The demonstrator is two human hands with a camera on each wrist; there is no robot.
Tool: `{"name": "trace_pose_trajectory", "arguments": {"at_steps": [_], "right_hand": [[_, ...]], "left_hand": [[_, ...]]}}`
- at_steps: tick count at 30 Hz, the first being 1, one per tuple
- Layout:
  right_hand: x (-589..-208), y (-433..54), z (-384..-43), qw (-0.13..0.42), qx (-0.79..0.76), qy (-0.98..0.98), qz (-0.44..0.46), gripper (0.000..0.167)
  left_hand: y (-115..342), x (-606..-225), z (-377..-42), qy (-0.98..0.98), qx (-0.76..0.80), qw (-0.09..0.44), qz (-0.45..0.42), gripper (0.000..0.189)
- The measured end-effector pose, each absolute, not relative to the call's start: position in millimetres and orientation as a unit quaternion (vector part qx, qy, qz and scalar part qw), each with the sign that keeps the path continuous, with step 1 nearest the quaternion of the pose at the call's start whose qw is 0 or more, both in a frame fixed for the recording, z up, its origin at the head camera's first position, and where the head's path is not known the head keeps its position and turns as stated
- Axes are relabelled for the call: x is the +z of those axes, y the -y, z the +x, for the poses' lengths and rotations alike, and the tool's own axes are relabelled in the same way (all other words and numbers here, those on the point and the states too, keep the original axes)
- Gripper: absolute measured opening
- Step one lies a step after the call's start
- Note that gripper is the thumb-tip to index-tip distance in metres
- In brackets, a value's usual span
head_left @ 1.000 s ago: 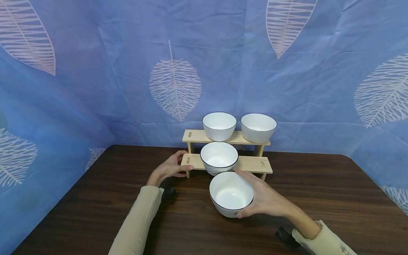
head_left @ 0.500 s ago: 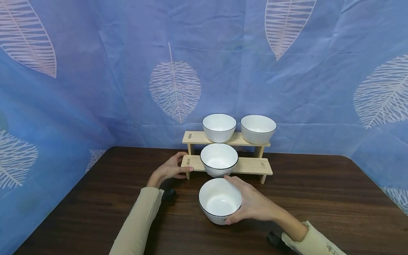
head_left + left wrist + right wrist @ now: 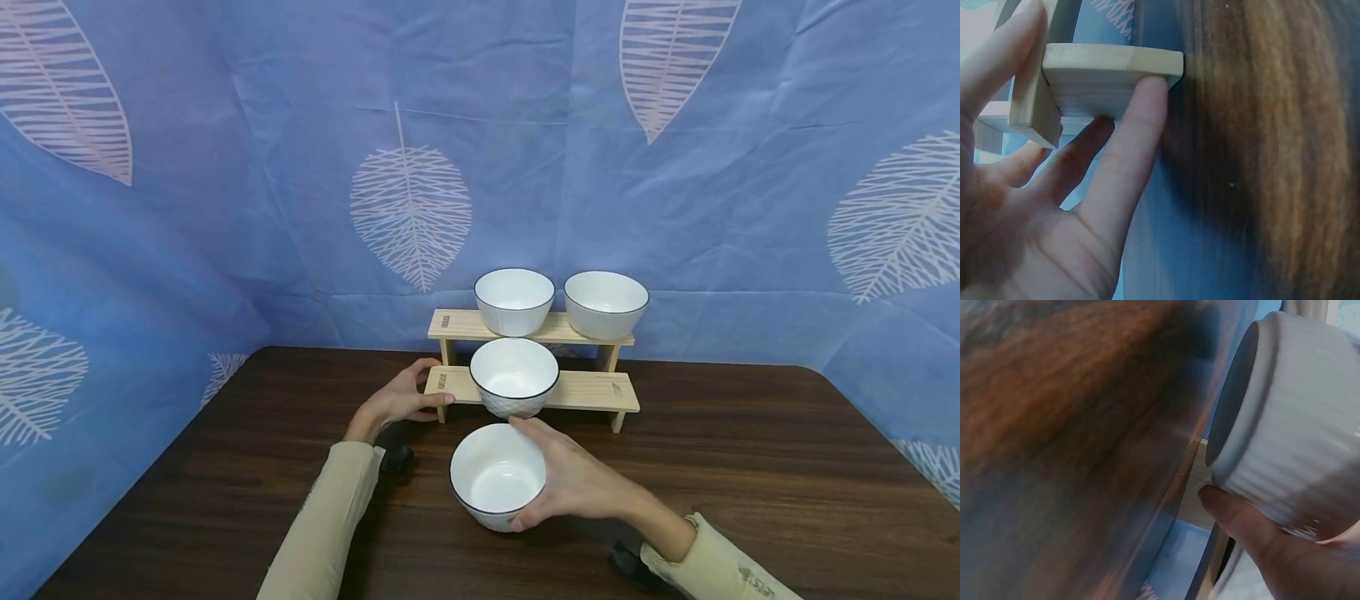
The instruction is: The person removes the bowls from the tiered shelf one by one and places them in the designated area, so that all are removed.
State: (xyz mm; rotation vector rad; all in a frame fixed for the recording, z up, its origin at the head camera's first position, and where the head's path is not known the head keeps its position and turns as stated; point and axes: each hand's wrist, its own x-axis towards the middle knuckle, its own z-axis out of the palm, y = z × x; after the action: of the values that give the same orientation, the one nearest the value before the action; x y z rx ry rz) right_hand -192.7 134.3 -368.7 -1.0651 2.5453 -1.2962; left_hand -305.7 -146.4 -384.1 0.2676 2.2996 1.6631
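My right hand (image 3: 566,479) grips a white ribbed bowl (image 3: 498,471) with a dark rim by its right side, in front of the wooden rack. In the right wrist view, the underside of this bowl (image 3: 1310,419) shows above the table, with a finger (image 3: 1235,515) against its wall. The left hand (image 3: 401,396) holds the left end of the two-tier rack (image 3: 592,389), thumb over the lower board. Fingertips touch the rack's leg (image 3: 1110,69) in the left wrist view. Another bowl (image 3: 514,375) stands on the lower tier, left of its middle.
Two white bowls, one at left (image 3: 514,298) and one at right (image 3: 607,302), stand on the upper tier. Dark wood table (image 3: 750,450) spreads around the rack. Behind it hangs a blue cloth (image 3: 510,167) with pale leaf prints.
The right hand has carried its bowl to the left and slightly nearer to me. My left hand keeps its place at the rack's end, and the other bowls have not moved.
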Motion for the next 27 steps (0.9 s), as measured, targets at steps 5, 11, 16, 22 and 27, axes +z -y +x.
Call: {"name": "trace_pose_trajectory", "arguments": {"at_steps": [5,11,16,22,27], "right_hand": [[-370.9,-128.5,-194.7,0.055,-0.422,-0.834,-0.351,0.115],[-373.0,-121.5,-195.7,0.061,-0.421,-0.836,-0.348,0.115],[-375.0,-115.7,-197.1,0.064,-0.421,-0.835,-0.348,0.115],[-376.3,-109.7,-198.1,0.066,-0.411,-0.843,-0.340,0.116],[-376.6,-104.7,-201.1,0.067,-0.415,-0.838,-0.346,0.116]], "left_hand": [[146.7,-384.7,-306.2,-0.799,0.575,0.148,0.095,0.068],[146.3,-384.7,-306.2,-0.799,0.576,0.146,0.096,0.068],[147.1,-384.0,-305.1,-0.800,0.576,0.143,0.090,0.068],[147.5,-385.1,-304.9,-0.800,0.574,0.143,0.094,0.069],[146.7,-385.5,-305.8,-0.798,0.577,0.144,0.094,0.069]]}}
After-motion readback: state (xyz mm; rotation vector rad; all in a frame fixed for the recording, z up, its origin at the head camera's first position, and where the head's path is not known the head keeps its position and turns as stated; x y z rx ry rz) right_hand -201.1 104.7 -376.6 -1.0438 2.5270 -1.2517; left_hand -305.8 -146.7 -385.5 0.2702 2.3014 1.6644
